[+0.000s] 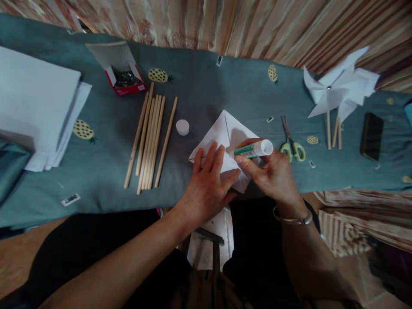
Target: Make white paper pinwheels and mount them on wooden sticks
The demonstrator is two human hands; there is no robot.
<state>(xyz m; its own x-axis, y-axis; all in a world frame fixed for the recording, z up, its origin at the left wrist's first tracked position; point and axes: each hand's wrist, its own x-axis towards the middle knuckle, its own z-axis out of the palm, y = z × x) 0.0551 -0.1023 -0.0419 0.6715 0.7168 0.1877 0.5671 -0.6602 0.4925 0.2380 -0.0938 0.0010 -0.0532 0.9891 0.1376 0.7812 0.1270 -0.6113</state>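
Note:
A white paper square (pixel 212 134) with dark lines toward its corners lies turned like a diamond at the front of the table. My left hand (pixel 209 182) rests on its left part, fingers spread flat. In my right hand (pixel 270 169) is a green and white glue stick (pixel 249 149), tilted, its lower end at the middle of the paper. Whether that end touches the paper is hidden by my fingers. The round white cap (pixel 183 127) sits apart, left of the paper. Just right of my right hand lie scissors (pixel 292 146) with light green handles.
Several wooden sticks (pixel 151 141) lie left of the cap. Behind them stands an open red box (pixel 124 79) of small metal pieces. White sheets (pixel 38 98) are stacked far left. Finished paper pinwheels (pixel 337 88) on sticks and a dark phone (pixel 371 136) lie to the right.

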